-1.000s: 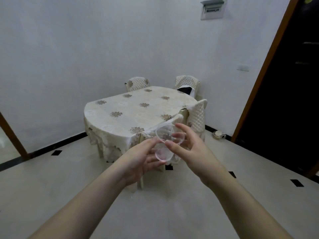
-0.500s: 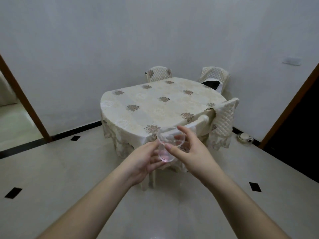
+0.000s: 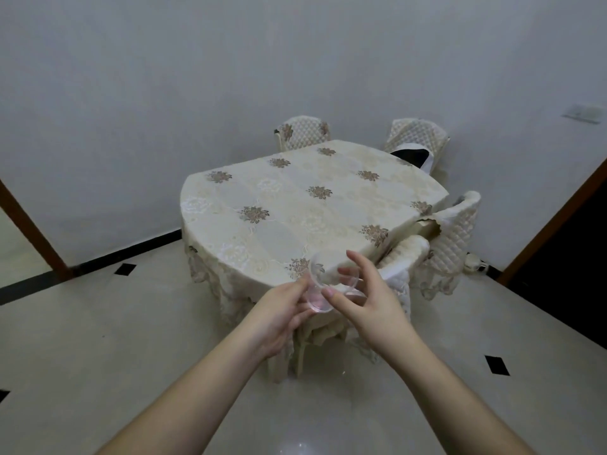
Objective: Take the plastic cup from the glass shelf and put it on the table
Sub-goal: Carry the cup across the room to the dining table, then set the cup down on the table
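A clear plastic cup is held in the air between both my hands, tilted with its mouth toward the table. My left hand grips its base from the left. My right hand holds its rim and side with thumb and fingers. The cup hovers just in front of the near edge of the table, which is covered with a cream cloth with brown flower motifs. The glass shelf is out of view.
Quilted chairs surround the table: two at the back and two on the right. A white wall stands behind. Dark door frames flank the left and right. The floor is pale tile with black diamonds.
The table has come closer and grown larger in view. Both hands keep hold of the cup and have carried it nearer the table's near edge.
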Demonstrator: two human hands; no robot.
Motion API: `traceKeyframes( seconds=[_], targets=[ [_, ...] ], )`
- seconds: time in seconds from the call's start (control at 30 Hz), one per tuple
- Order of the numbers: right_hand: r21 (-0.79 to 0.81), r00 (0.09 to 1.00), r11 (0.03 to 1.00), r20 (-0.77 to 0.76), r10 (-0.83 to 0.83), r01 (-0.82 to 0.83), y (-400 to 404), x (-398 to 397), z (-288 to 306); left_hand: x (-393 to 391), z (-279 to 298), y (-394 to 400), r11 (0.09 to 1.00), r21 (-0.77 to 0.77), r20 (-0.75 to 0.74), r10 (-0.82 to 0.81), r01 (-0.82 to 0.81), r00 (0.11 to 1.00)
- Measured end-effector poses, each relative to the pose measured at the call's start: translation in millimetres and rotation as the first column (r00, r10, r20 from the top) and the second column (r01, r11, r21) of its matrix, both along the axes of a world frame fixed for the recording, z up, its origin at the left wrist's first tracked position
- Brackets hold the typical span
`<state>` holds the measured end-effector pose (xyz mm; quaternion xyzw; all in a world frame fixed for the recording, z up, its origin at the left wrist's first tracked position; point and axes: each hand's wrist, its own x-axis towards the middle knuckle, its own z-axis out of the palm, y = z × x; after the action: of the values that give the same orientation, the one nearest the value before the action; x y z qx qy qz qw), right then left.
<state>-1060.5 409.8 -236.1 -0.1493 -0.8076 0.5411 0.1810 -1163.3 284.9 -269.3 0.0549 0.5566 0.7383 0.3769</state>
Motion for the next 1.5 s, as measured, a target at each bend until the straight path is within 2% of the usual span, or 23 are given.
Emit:
traceKeyframes(
  seconds=[0.37,0.67,0.83,1.1,1.23,1.5],
  targets=[
    [-0.021,0.998,0.998,0.037,-0.051,0.052,75,-103,-39,-105,-35,81,0.999,-0.044,0.065,-0.015,0.017,0.998],
    [-0.084,0.997,0.995,0.068,-0.047,0.052,161,-183,-76,-185,-64,169,0.99,-0.143,0.078,0.006,0.006,0.997],
    [-0.05,0.995,0.998,0.094,-0.039,0.044,206,-221,-103,-221,-87,209,0.985,-0.172,0.078,0.011,0.003,0.997],
    [-0.07,0.956,0.996,0.293,-0.031,0.054,240,-258,-163,-258,-135,240,0.969,-0.242,0.136,-0.006,0.039,0.991],
    [-0.005,0.912,1.0,0.409,-0.025,0.029,246,-275,-184,-274,-161,243,0.941,-0.321,0.159,-0.055,0.104,0.986],
    [0.031,0.842,0.994,0.528,-0.109,0.109,240,-309,-206,-315,-194,250,0.89,-0.412,0.04,-0.194,0.193,0.98]
  ],
)
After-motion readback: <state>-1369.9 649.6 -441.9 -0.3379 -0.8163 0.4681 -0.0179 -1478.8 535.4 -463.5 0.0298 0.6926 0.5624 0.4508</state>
